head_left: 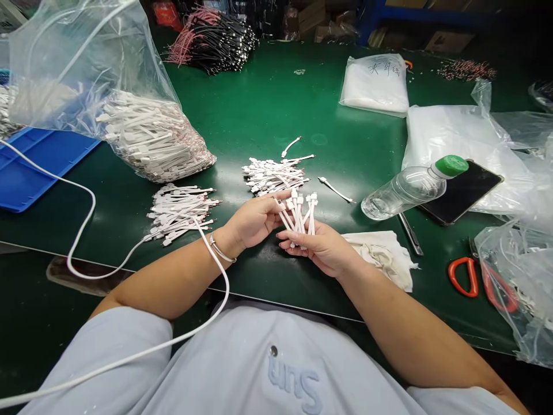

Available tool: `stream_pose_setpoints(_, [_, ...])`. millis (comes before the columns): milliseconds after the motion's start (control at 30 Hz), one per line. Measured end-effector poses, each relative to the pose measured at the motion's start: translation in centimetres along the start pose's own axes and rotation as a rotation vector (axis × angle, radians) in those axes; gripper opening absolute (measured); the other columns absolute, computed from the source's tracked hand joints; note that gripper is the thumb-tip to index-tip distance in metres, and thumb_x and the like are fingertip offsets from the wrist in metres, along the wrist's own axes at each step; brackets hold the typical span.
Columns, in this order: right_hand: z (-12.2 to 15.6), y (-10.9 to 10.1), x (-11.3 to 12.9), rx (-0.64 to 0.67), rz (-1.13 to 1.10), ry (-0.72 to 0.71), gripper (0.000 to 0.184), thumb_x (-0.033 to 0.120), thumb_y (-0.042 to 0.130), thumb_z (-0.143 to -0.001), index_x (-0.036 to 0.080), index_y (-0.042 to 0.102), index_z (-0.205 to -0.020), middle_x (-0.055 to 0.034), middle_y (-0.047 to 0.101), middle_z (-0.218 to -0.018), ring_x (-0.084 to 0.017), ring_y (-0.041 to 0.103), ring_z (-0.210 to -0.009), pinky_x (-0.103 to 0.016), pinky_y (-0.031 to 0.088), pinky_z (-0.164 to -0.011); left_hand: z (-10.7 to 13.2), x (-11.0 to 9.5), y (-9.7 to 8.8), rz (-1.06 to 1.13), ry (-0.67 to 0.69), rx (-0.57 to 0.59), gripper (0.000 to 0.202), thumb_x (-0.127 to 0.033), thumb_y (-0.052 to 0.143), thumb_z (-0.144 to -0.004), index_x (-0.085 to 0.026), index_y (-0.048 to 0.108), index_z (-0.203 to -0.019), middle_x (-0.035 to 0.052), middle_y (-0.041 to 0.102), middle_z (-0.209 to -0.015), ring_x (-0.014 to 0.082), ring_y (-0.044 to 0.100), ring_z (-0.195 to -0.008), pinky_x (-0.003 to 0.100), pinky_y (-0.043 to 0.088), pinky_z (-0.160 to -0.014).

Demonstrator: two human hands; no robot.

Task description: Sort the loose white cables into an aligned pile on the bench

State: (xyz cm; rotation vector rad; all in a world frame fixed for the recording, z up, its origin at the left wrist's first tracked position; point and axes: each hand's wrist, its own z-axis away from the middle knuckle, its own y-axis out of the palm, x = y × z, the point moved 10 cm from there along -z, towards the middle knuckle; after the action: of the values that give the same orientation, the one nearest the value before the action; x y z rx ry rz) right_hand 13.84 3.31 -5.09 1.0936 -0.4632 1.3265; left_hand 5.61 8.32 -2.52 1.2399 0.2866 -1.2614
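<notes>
I have a bunch of short white cables [298, 216] gathered between my left hand [254, 222] and right hand [317, 248], both closed on them over the green tabletop [259, 104], with a loose cable pile [274, 177] just ahead and a crumpled cloth [382, 256] beside the right.

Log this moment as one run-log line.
left hand: short white cables | right hand: same cables | nearby: white cable pile
</notes>
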Motion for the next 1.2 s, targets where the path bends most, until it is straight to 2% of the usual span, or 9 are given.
stream_pose_setpoints(133, [0.0, -0.1, 0.2, -0.016, 0.030, -0.019, 0.038, 0.033, 0.086, -0.059, 0.017, 0.071, -0.091, -0.0048, 0.074, -0.088, -0.014, 0.068, -0.072, -0.025, 0.052, -0.067, 0.1, 0.0, 0.7, -0.005, 0.007, 0.082, 0.051, -0.007, 0.054, -0.068, -0.011, 0.055, -0.119, 0.0060, 0.070, -0.084, 0.0171, 0.067, -0.078, 0.032, 0.049, -0.082])
stream_pose_setpoints(233, [0.0, 0.0, 0.3, -0.019, 0.072, -0.028, 0.037, 0.034, 0.086, -0.058, 0.016, 0.071, -0.087, -0.0051, 0.073, -0.086, -0.014, 0.068, -0.072, -0.024, 0.051, -0.065, 0.2, -0.1, 1.5, -0.063, 0.027, 0.164, 0.026, -0.020, 0.067, -0.074, -0.012, 0.062, -0.098, 0.0061, 0.070, -0.086, 0.0162, 0.066, -0.078, 0.028, 0.048, -0.077])
stream_pose_setpoints(300, [0.0, 0.2, 0.3, -0.012, 0.086, -0.024, 0.036, 0.034, 0.086, -0.057, 0.015, 0.071, -0.084, -0.0050, 0.072, -0.083, -0.014, 0.067, -0.071, -0.024, 0.051, -0.064, 0.3, 0.0, 1.7, -0.081, 0.035, 0.180, 0.023, -0.027, 0.074, -0.072, -0.013, 0.064, -0.087, 0.0047, 0.069, -0.083, 0.0153, 0.066, -0.075, 0.027, 0.048, -0.074])
stream_pose_setpoints(467, [0.0, 0.5, 0.2, 0.016, 0.076, -0.025, 0.036, 0.035, 0.087, -0.058, 0.014, 0.071, -0.083, -0.0051, 0.072, -0.081, -0.014, 0.068, -0.072, -0.023, 0.051, -0.063, 0.4, -0.3, 1.3, -0.140, 0.079, 0.117, 0.025, -0.026, 0.079, -0.068, -0.012, 0.065, -0.083, 0.0038, 0.070, -0.079, 0.0135, 0.065, -0.070, 0.027, 0.047, -0.072])
stream_pose_setpoints(667, [0.0, 0.4, 0.1, 0.024, 0.037, -0.045, 0.042, 0.037, 0.085, -0.064, 0.017, 0.067, -0.095, -0.0046, 0.074, -0.083, -0.014, 0.069, -0.071, -0.022, 0.051, -0.063, 0.5, -1.1, 0.7, -0.105, 0.152, 0.027, 0.027, -0.019, 0.082, -0.062, -0.014, 0.060, -0.077, -0.0019, 0.066, -0.069, 0.0110, 0.063, -0.062, 0.025, 0.047, -0.067])
stream_pose_setpoints(800, [0.1, 0.5, 0.2, 0.033, 0.016, -0.037, 0.042, 0.037, 0.085, -0.064, 0.018, 0.066, -0.096, -0.0042, 0.074, -0.082, -0.013, 0.069, -0.069, -0.023, 0.052, -0.063, 0.3, -0.8, 0.6, -0.089, 0.112, 0.022, 0.018, -0.027, 0.072, -0.076, -0.012, 0.063, -0.077, 0.0006, 0.066, -0.069, 0.0105, 0.061, -0.062, 0.024, 0.047, -0.065])
stream_pose_setpoints(900, [0.2, 0.4, 0.3, 0.008, -0.001, -0.037, 0.039, 0.037, 0.084, -0.064, 0.017, 0.066, -0.093, -0.0049, 0.074, -0.081, -0.014, 0.068, -0.068, -0.024, 0.053, -0.063, 0.1, -0.6, -0.2, 0.002, 0.082, -0.053, 0.017, -0.028, 0.062, -0.086, -0.012, 0.065, -0.080, 0.0021, 0.067, -0.073, 0.0118, 0.062, -0.065, 0.025, 0.049, -0.066])
stream_pose_setpoints(1000, [0.2, 0.4, 0.5, -0.003, -0.006, -0.048, 0.036, 0.037, 0.083, -0.067, 0.017, 0.066, -0.092, -0.0054, 0.074, -0.081, -0.014, 0.069, -0.068, -0.024, 0.053, -0.062, 0.0, -0.1, -0.7, 0.077, 0.024, -0.113, 0.033, -0.036, 0.049, -0.094, -0.012, 0.065, -0.079, 0.0043, 0.068, -0.070, 0.0136, 0.064, -0.065, 0.026, 0.050, -0.068])
stream_pose_setpoints(1200, [0.1, 0.3, 0.5, -0.001, -0.012, -0.057, 0.035, 0.038, 0.082, -0.069, 0.017, 0.067, -0.092, -0.0051, 0.074, -0.083, -0.013, 0.069, -0.067, -0.023, 0.055, -0.060, -0.1, 0.1, -0.6, 0.126, -0.022, -0.083, 0.055, -0.053, 0.034, -0.096, -0.013, 0.067, -0.077, 0.0071, 0.069, -0.068, 0.0167, 0.066, -0.064, 0.028, 0.051, -0.066])
